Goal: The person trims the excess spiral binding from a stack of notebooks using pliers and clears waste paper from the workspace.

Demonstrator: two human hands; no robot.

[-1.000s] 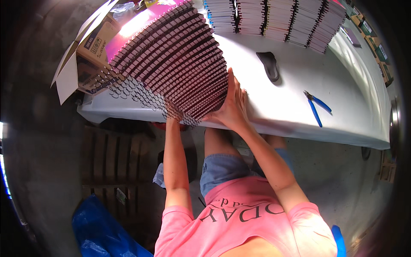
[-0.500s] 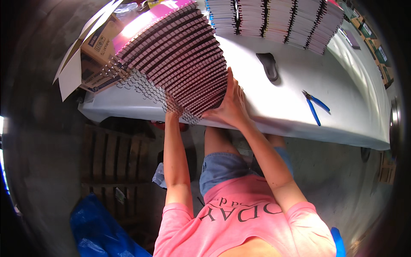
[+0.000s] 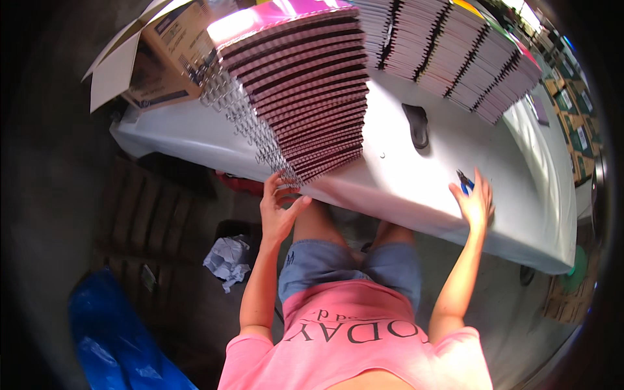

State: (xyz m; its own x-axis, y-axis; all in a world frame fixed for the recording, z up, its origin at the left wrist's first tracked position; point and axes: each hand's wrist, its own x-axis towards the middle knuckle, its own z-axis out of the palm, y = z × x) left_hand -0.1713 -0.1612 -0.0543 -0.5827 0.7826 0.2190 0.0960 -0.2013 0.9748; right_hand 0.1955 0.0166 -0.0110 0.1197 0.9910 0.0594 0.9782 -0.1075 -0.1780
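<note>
Head view: a tall stack of spiral-bound notebooks point(image 3: 296, 91) is seen on the white table point(image 3: 403, 188). At the stack's near bottom corner, the left hand point(image 3: 278, 209) is held with fingers loosely curled, touching the wire coils. Well right of the stack, the right hand point(image 3: 473, 203) is laid with fingers spread over blue-handled pliers point(image 3: 463, 182).

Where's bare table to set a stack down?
Free: the white table strip between the fanned notebook stack and the right hand, in front of the black tool. Also the right end past the blue-handled pliers. Crowded: the back edge under the notebook rows, and the left corner by the cardboard box.
</note>
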